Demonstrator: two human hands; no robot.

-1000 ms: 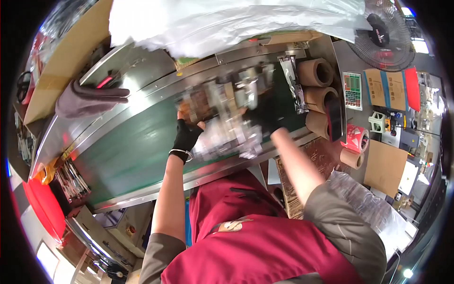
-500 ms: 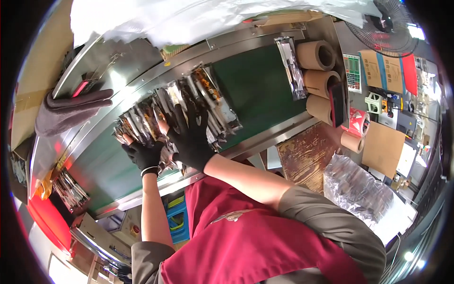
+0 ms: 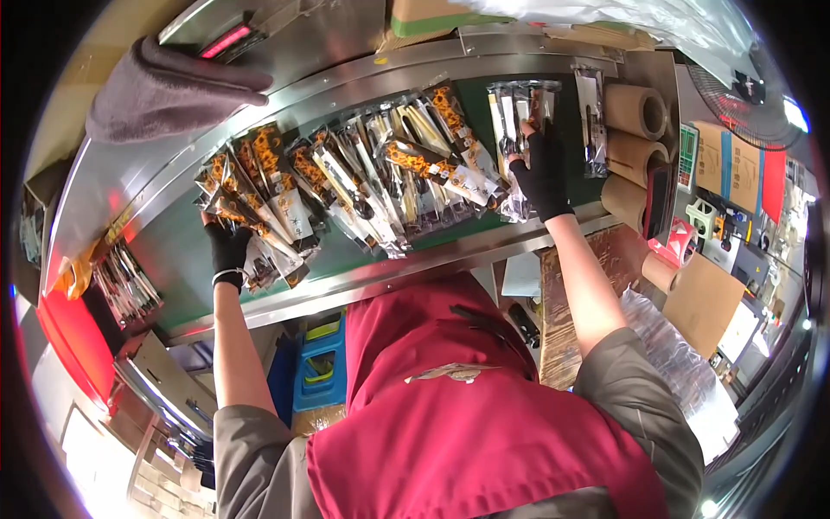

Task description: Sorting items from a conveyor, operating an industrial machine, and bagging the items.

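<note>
A long overlapping row of flat clear packets with patterned orange-and-black cards lies spread along the green conveyor belt. My left hand, in a black glove, presses on the packets at the row's left end. My right hand, also black-gloved, rests flat on the clear packets at the right end. One clear packet lies alone further right on the belt. Neither hand lifts anything.
Brown cardboard rolls stack at the belt's right end. A dark grey cloth lies on the metal frame at the upper left. More packets sit in a bin at left. A blue crate stands under the belt. A fan stands at right.
The two hands were close together on a bunched pile near the left middle. They have moved apart, right hand far to the right, and the packets now lie fanned out along the belt.
</note>
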